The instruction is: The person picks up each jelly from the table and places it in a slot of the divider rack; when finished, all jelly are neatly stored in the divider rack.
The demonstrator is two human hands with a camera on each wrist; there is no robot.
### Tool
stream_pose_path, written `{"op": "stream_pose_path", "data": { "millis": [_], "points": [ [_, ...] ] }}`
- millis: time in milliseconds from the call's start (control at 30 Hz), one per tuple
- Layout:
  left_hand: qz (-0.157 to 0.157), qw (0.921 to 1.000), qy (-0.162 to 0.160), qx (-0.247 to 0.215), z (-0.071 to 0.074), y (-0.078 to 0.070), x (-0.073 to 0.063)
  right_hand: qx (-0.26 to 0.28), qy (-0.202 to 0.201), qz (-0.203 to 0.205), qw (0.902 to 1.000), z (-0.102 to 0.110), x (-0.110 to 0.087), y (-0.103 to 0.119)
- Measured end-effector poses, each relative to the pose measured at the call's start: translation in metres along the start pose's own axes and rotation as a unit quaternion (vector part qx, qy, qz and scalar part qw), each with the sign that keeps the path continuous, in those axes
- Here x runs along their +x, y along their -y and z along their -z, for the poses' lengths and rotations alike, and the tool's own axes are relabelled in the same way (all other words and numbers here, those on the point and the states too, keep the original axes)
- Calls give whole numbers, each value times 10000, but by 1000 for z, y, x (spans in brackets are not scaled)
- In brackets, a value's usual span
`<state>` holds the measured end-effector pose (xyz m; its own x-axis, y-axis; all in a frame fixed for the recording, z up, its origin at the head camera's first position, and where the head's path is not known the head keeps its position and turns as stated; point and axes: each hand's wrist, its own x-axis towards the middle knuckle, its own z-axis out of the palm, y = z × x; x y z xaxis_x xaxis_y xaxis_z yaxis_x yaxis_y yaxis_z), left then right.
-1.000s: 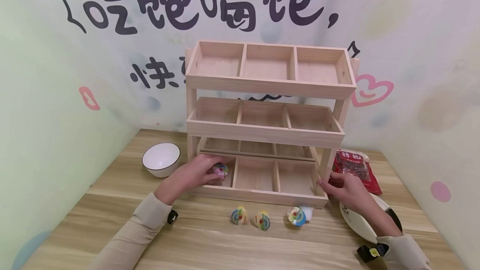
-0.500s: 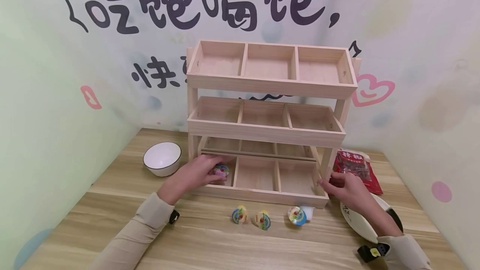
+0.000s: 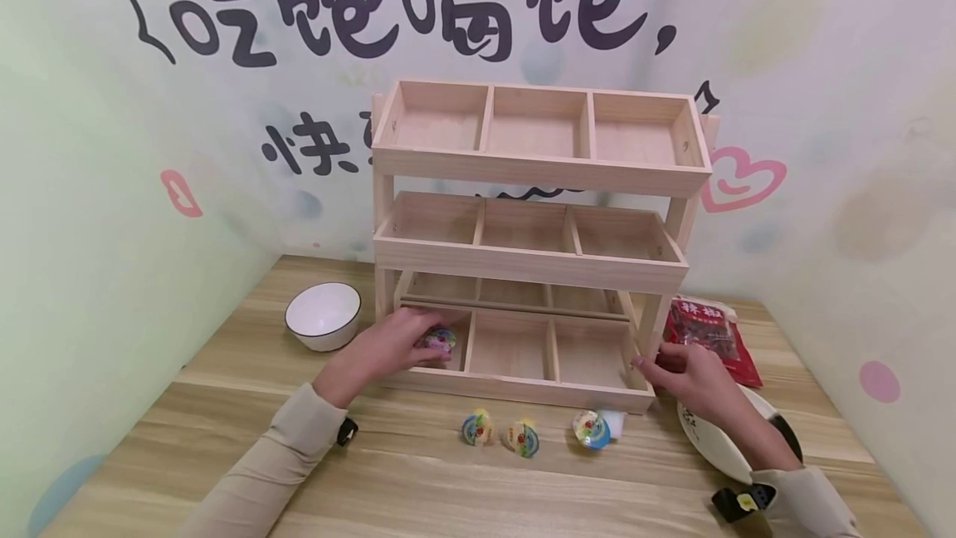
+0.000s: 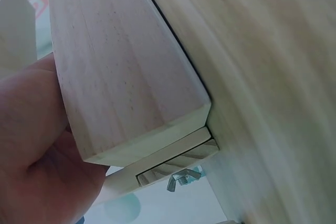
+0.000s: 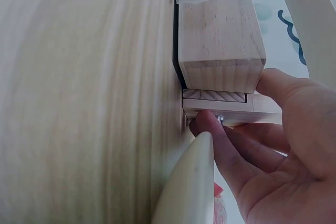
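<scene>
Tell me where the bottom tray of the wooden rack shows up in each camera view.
Head: bottom tray sits low in the middle, between both hands.
Left wrist: its front left corner fills the upper left, beside the left hand.
Right wrist: its right end is at upper centre, above the right hand.
Shared landmark: the wooden tabletop.

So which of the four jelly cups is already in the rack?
The pink-lidded jelly cup, held by the left hand in the rack's bottom-left compartment. The other three lie on the table in front.
</scene>
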<state>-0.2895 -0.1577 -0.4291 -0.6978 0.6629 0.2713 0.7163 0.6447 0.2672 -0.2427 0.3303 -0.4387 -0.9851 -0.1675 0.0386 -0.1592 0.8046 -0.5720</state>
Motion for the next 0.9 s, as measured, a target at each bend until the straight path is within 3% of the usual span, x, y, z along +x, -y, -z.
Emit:
{"op": "stream_pose_path", "data": {
  "millis": [700, 800, 900],
  "points": [
    [30, 9998, 70, -200, 5, -2, 1, -11, -30, 9, 10000, 1, 2, -1],
    [12, 9997, -57, -226, 8, -9, 1, 11, -45, -9, 10000, 1, 2, -2],
    [-214, 9986, -385, -280, 10, -21, -2, 68, -20, 11, 10000, -1, 1, -2]
  ]
}}
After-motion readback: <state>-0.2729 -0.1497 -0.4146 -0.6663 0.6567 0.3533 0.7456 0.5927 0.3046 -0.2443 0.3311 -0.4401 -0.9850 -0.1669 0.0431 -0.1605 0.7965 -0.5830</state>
